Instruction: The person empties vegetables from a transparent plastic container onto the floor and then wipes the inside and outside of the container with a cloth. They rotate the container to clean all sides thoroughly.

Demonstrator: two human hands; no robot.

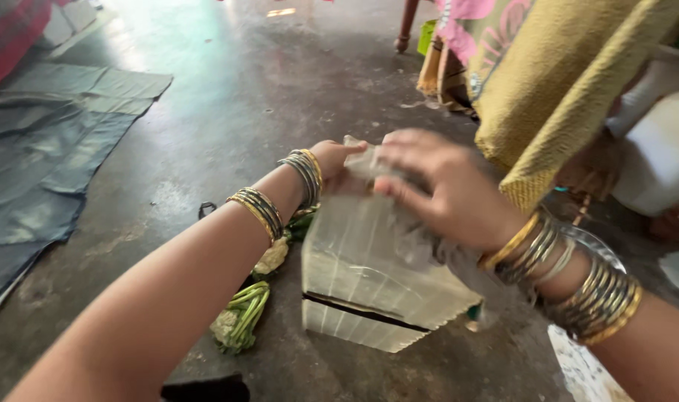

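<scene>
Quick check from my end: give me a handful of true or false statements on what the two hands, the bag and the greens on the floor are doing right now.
1. Both hands grip the top of the bag. True: the left hand and right hand meet at the top of the clear plastic bag.
2. The bag lies flat on the floor. False: it is held upright above the floor.
3. Cauliflower pieces lie on the floor below the left forearm. True.
4. The wrists are bare. False: both wear stacks of bangles.
5. The grey sheet lies right of the bag. False: it lies at the left.
</scene>
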